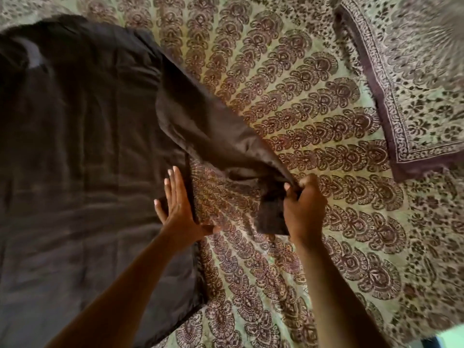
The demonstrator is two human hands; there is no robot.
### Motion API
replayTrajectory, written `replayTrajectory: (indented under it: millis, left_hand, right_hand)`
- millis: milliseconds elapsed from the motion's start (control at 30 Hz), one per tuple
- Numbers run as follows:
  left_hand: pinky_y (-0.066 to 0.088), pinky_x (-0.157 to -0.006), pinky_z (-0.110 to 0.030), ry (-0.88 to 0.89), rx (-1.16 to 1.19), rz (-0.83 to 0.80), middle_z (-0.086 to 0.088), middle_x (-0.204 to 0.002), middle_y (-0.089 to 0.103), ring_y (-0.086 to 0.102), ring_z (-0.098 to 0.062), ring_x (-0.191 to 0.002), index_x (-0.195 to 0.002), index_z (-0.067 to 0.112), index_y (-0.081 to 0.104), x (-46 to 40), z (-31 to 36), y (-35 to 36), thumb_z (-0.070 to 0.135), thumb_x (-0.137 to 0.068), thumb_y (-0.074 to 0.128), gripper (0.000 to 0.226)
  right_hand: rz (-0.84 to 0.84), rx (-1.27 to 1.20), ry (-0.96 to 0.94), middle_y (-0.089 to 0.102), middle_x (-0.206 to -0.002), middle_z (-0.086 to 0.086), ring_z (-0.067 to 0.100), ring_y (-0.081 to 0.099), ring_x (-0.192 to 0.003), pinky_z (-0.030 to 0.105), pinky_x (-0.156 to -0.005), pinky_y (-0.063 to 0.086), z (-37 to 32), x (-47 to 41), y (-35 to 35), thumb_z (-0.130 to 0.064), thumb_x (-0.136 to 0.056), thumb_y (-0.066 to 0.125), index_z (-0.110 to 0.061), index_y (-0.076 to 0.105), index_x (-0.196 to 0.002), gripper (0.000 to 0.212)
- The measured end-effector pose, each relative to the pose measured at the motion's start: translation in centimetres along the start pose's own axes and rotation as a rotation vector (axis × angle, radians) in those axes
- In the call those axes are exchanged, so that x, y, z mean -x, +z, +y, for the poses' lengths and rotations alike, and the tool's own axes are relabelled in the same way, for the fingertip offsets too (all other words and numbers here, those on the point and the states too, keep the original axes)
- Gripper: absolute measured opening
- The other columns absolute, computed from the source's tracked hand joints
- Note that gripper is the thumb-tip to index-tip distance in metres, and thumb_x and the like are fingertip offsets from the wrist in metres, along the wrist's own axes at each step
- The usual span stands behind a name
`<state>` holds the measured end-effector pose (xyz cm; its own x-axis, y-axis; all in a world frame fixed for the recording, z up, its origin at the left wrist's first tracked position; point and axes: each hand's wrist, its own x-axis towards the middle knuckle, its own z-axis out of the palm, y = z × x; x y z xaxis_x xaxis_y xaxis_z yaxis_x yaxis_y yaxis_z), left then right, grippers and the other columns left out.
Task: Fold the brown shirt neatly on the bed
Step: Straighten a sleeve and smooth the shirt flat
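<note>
Patterned bedspread (288, 116) everywhere, green ground with brown floral rows; matching pillow (414, 91) at the far right. Brown shirt (82, 151) spread flat over the left half of the bed, filling that side from near edge to far. Long axis running near to far: hem toward the near edge, pale neck label at the far left, so collar end pointing away. Right sleeve (213, 136) drawn out from the body, slanting down to the right and lifted off the bedspread.

Left hand (175, 207) flat, fingers straight and spread, pressing on the shirt's right side edge where the sleeve meets the body. Right hand (305, 204) curled tight, pinching the sleeve's cuff end, a loose flap hanging below the fist.

Step in hand, judging by this: folding the sleeve across onto the body. To do it well: keep the left palm down as an anchor so the body cloth stays unrumpled; use that pressed edge as the crease line; carry the cuff over to the left in a low arc with light tension, so the sleeve lands flat rather than bunched; lay it parallel to the long axis or square across, not on the present slant. Then smooth from crease outward. Risk: tugging too hard and dragging the whole side edge off line.
</note>
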<state>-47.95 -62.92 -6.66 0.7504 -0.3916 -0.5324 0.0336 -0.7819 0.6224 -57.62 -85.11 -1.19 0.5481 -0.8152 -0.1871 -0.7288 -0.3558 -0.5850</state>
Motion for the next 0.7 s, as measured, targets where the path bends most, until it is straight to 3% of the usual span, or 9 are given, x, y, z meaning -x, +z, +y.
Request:
replayTrajectory:
  millis: [33,100,200,333,400,467,567,633,700]
  left_hand:
    - [-0.020,-0.119,-0.060,-0.019,-0.059,-0.017,0.010,-0.161,-0.042,-0.037,-0.014,-0.150,-0.153,0.032,-0.036,-0.1,0.1,0.1,0.069,-0.038,0.093,0.177]
    - [-0.016,-0.118,-0.063,-0.057,-0.185,-0.053,0.006,-0.157,-0.049,-0.041,-0.018,-0.148,-0.154,0.029,-0.035,-0.6,1.2,0.6,0.088,-0.025,0.076,0.180]
    - [-0.009,-0.119,-0.066,-0.116,-0.272,-0.068,-0.001,-0.156,-0.051,-0.041,-0.022,-0.148,-0.151,0.029,-0.037,-1.2,2.5,1.0,0.093,-0.013,0.058,0.180]
    - [-0.008,-0.120,-0.064,-0.176,-0.309,-0.065,-0.002,-0.156,-0.051,-0.037,-0.025,-0.150,-0.153,0.029,-0.036,-1.2,3.5,2.1,0.073,-0.029,0.087,0.180]
    - [-0.009,-0.122,-0.060,-0.166,-0.281,0.008,0.002,-0.161,-0.043,-0.033,-0.021,-0.153,-0.157,0.032,-0.027,-0.9,3.0,2.5,0.062,-0.036,0.094,0.174]
    - [-0.004,-0.123,-0.057,-0.128,-0.162,0.113,0.008,-0.170,-0.020,-0.017,-0.016,-0.157,-0.163,0.034,0.000,-0.7,2.4,2.1,0.055,-0.044,0.097,0.155]
    - [0.019,-0.118,-0.059,-0.173,-0.021,0.276,0.001,-0.162,0.023,0.019,-0.029,-0.150,-0.150,0.030,0.037,-0.9,3.7,0.9,0.038,-0.068,0.089,0.097]
    - [0.026,-0.112,-0.060,-0.154,-0.034,0.337,-0.005,-0.147,0.036,0.031,-0.035,-0.139,-0.142,0.024,0.044,-1.9,6.3,-0.2,0.028,-0.080,0.079,0.071]
    - [0.029,-0.110,-0.057,-0.056,-0.102,0.335,-0.005,-0.144,0.038,0.035,-0.031,-0.136,-0.141,0.021,0.046,-3.6,8.9,-1.6,0.024,-0.086,0.073,0.062]
  right_hand:
    - [0.044,0.054,-0.028,0.072,-0.093,0.011,0.027,0.069,-0.079,0.015,-0.048,0.038,-0.1,-1.7,-1.2,-0.020,-0.103,0.062,-0.003,0.053,-0.117,0.024]
    - [-0.108,0.216,-0.097,0.069,-0.090,0.008,0.027,0.068,-0.081,0.021,-0.053,0.033,-0.1,-4.7,-2.6,-0.035,-0.099,0.068,-0.007,0.054,-0.122,0.039]
    - [-0.282,0.278,-0.136,0.061,-0.078,-0.005,0.024,0.069,-0.081,0.024,-0.057,0.035,0.7,-8.0,-3.8,-0.036,-0.093,0.075,-0.016,0.065,-0.103,0.024]
    - [-0.173,0.267,-0.016,0.075,-0.108,0.015,0.033,0.070,-0.097,0.030,-0.070,0.042,2.9,-11.1,-5.2,-0.024,-0.097,0.071,-0.005,0.070,-0.114,0.026]
    - [-0.186,0.274,-0.026,0.074,-0.110,0.018,0.036,0.070,-0.100,0.032,-0.072,0.044,3.4,-12.0,-5.3,-0.019,-0.098,0.069,-0.004,0.070,-0.115,0.023]
    - [-0.213,0.300,-0.075,0.074,-0.101,0.015,0.037,0.070,-0.096,0.033,-0.070,0.044,3.7,-12.8,-5.4,-0.014,-0.098,0.067,-0.006,0.071,-0.112,0.016]
    - [-0.243,0.330,-0.173,0.065,-0.082,0.006,0.028,0.065,-0.080,0.027,-0.059,0.036,3.2,-13.9,-6.7,-0.009,-0.097,0.066,-0.008,0.069,-0.106,0.010]
    - [-0.240,0.337,-0.213,0.070,-0.087,0.011,0.019,0.057,-0.072,0.022,-0.053,0.032,2.5,-15.0,-7.9,-0.009,-0.098,0.066,-0.008,0.067,-0.115,0.017]
    - [-0.223,0.349,-0.240,0.073,-0.089,0.014,0.021,0.060,-0.071,0.026,-0.055,0.037,1.9,-16.7,-9.0,-0.012,-0.100,0.064,-0.009,0.067,-0.113,0.014]
